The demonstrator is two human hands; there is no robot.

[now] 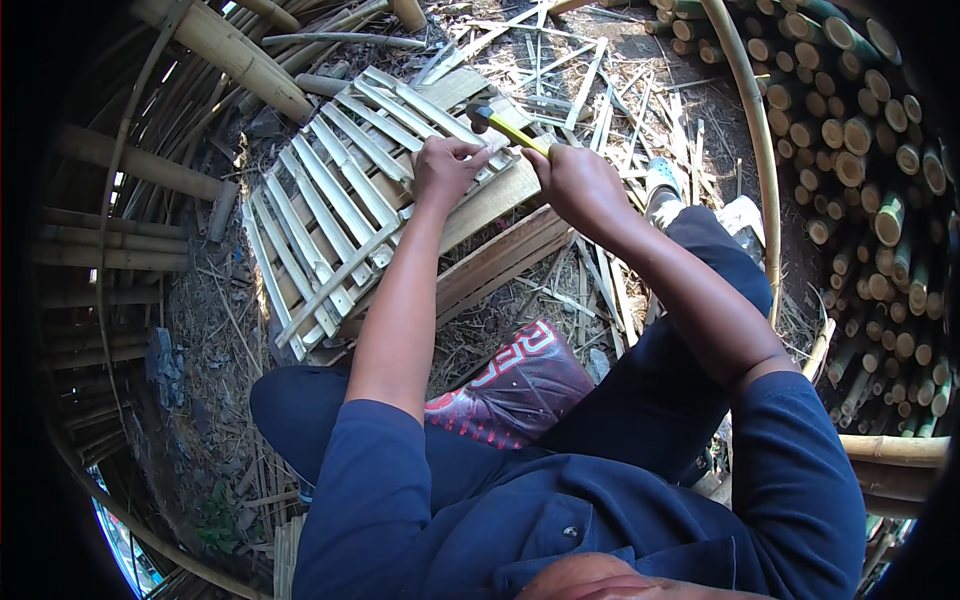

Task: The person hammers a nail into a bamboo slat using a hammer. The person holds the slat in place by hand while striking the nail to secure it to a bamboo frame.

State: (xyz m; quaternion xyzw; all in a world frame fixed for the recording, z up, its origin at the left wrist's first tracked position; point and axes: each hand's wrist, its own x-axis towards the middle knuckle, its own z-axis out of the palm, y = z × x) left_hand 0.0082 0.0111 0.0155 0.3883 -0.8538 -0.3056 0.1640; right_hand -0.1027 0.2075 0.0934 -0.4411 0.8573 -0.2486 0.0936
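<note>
Seated person's hands at work on a bamboo slat panel, which spreads forward and left from beneath the left hand. That hand's fingertips are pinched together near the panel's right edge; whether they hold a nail is too small to tell. The right hand, just beside it, grips a yellow-handled hammer. About 10 slats lie in a row, with 1 cross strip over their ends nearer the body. The layout looks mostly done; fastening seems underway, though finished joints cannot be counted.
</note>
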